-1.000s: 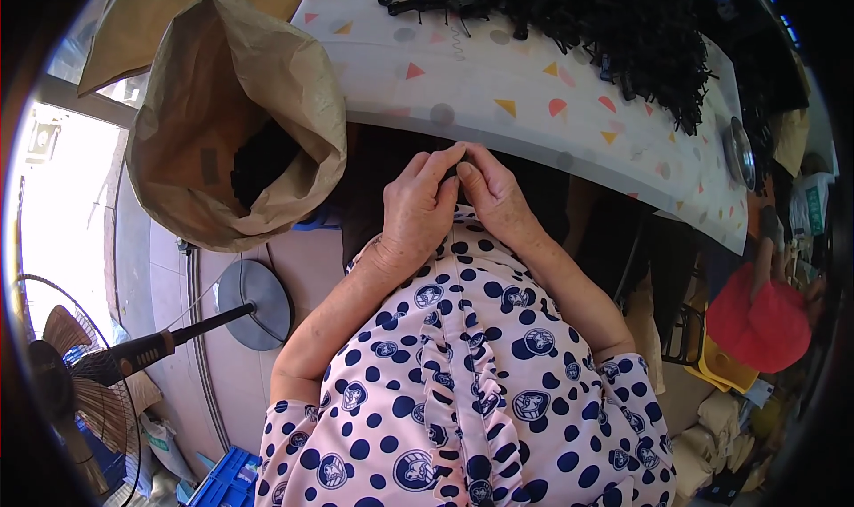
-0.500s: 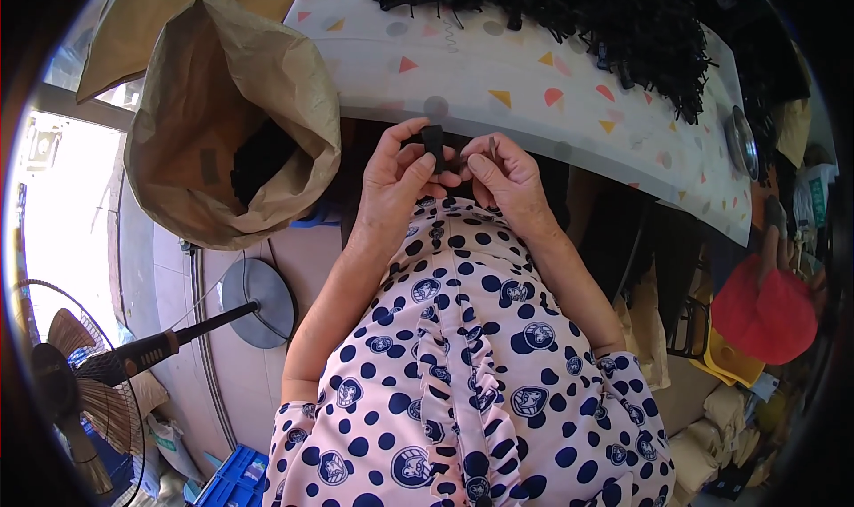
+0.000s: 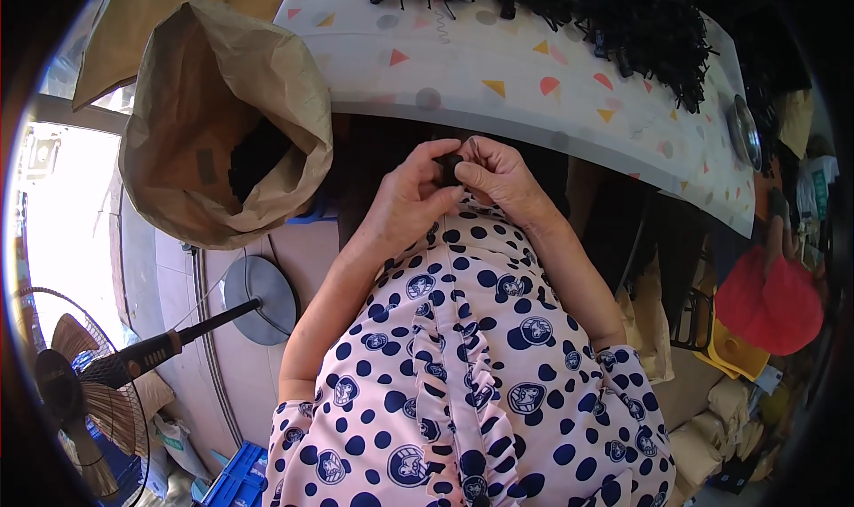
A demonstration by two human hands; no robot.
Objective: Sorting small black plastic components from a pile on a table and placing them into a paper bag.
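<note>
My left hand (image 3: 412,187) and right hand (image 3: 504,180) hold a black piece (image 3: 449,169) between them. A paper bag (image 3: 280,80) gapes beside the desk (image 3: 463,58).

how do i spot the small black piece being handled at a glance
Find the pale, shape-patterned table, then look just below its near edge, where the left hand and right hand are close together. The small black piece sits between them, partly hidden by fingers. Unlike the black pile on the table and the paper bag's dark contents, it is in hand.
</note>
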